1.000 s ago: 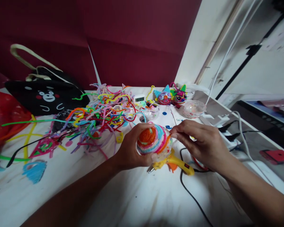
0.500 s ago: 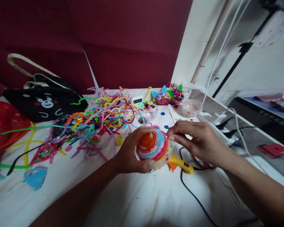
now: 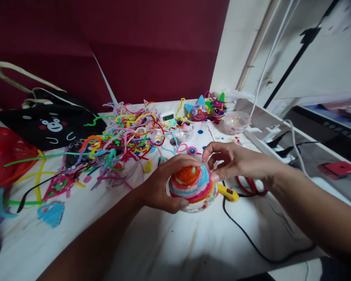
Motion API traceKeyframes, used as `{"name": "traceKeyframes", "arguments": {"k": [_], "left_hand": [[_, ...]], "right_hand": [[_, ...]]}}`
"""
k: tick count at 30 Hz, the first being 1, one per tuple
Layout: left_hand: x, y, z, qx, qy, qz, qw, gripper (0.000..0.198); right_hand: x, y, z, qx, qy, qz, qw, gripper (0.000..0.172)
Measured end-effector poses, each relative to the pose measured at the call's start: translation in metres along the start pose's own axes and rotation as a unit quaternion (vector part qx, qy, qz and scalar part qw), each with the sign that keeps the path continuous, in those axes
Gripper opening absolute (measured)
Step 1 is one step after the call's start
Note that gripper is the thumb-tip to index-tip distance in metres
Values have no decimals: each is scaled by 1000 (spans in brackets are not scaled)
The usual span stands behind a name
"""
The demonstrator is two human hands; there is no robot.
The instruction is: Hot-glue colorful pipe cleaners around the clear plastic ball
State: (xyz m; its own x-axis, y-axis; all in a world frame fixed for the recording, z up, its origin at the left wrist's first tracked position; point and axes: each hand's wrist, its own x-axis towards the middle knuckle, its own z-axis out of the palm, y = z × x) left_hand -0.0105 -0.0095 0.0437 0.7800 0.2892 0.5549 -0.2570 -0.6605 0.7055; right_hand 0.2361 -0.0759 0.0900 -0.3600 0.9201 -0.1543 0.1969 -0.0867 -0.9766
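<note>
My left hand (image 3: 165,185) is wrapped round the left side of a clear plastic ball (image 3: 197,205) whose upper part is covered in coiled pipe cleaners (image 3: 190,179), orange at the top, then pink, blue and white bands. The lower part shows clear plastic with colourful specks. At the ball's upper right is my right hand (image 3: 232,160), thumb by its side and index finger curved apart from the thumb; nothing shows between them. Partly hidden behind the ball lies a yellow hot glue gun (image 3: 228,192) with a red switch.
A tangle of pipe cleaners (image 3: 131,136) spreads at the back left, before a black bag (image 3: 52,125). Two decorated cat-faced balls (image 3: 199,109), a clear bowl-like half shell (image 3: 235,123) and a small digital timer (image 3: 168,117) stand behind. A power strip (image 3: 266,144) and black cable (image 3: 245,234) lie right.
My right hand's pinching fingers have spread apart beside the ball. The ball has tilted slightly and covers more of the glue gun. The camera view has shifted a little.
</note>
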Motion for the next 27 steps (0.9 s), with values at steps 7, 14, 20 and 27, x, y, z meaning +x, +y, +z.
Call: {"name": "traceKeyframes", "arguments": {"k": [7, 14, 20, 27], "left_hand": [[-4, -1, 2, -102, -9, -67, 992, 68], [-5, -7, 2, -207, 4, -163, 965, 68], [-3, -15, 0, -253, 70, -206, 943, 66], [-2, -23, 0, -217, 154, -256, 930, 57]], "right_hand": [[-3, 29, 14, 161, -68, -3, 985, 61], [-8, 45, 24, 197, -29, 4, 980, 57], [-9, 50, 29, 249, 11, -17, 968, 49], [-9, 50, 31, 263, 119, -30, 957, 54]]}}
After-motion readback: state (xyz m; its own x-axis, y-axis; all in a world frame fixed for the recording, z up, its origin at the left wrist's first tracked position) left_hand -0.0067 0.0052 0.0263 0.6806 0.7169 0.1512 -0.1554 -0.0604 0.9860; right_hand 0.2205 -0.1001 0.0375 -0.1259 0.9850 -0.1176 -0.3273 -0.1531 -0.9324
